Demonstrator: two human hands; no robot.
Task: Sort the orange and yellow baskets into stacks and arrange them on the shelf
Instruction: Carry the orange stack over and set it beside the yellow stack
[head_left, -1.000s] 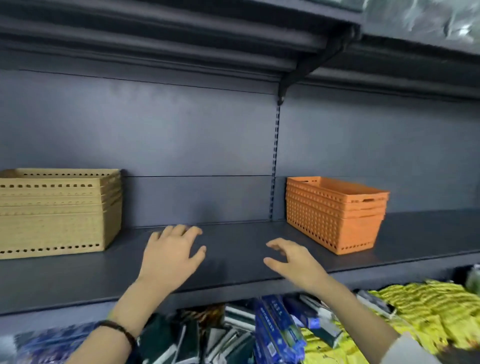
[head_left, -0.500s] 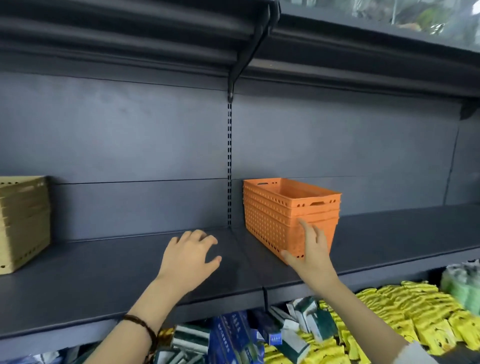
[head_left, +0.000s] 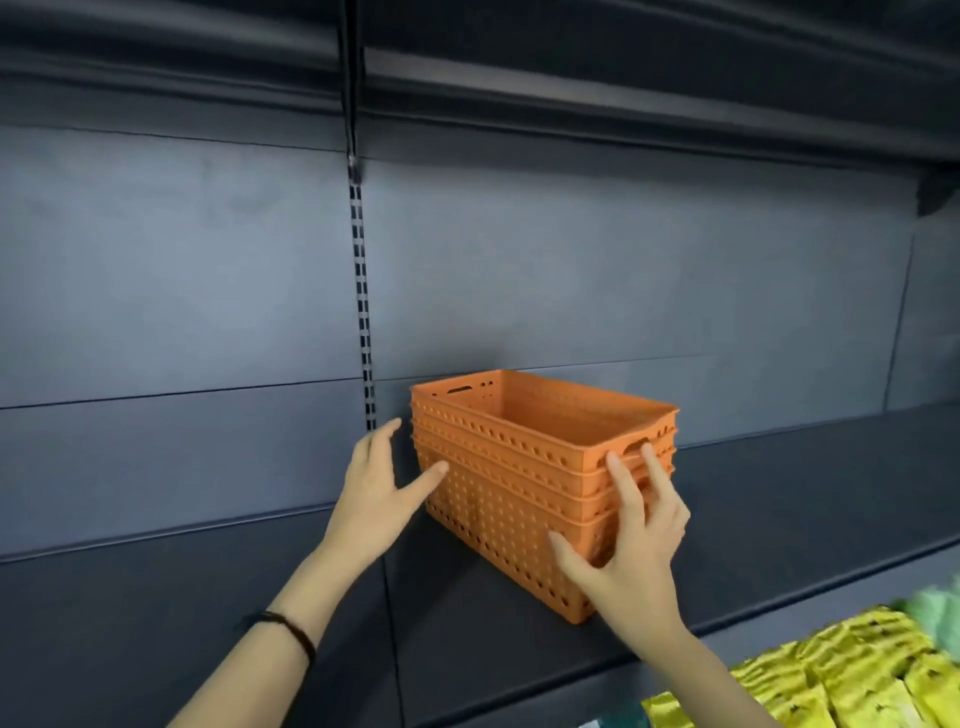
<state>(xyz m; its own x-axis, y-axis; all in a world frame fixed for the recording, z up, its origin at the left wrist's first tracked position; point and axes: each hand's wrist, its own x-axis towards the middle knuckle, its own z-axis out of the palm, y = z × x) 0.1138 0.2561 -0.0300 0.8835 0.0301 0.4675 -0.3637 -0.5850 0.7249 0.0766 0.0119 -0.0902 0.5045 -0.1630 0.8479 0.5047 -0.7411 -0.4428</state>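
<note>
Broadly, a dark grey shelf (head_left: 779, 499) runs across the view, backed by a grey panel wall with a slotted upright rail (head_left: 361, 312) down its middle. On the shelf, just right of that rail, sits a stack of orange baskets (head_left: 519, 467), nested one inside another with perforated sides and handle slots at the short ends, standing upright and turned at an angle to the shelf edge. The right hand (head_left: 628, 551) lies against the near short end of the stack, fingers spread and reaching up to the top handle slot, thumb on the long side near the corner; its grip is open around the corner, not clenched. The left hand (head_left: 379, 493) is open too, its thumb touching the long left side of the stack, its fingers raised beside it. A dark band (head_left: 291, 631) circles the left wrist. Below the shelf at lower right lie yellow packets (head_left: 841, 680).
</note>
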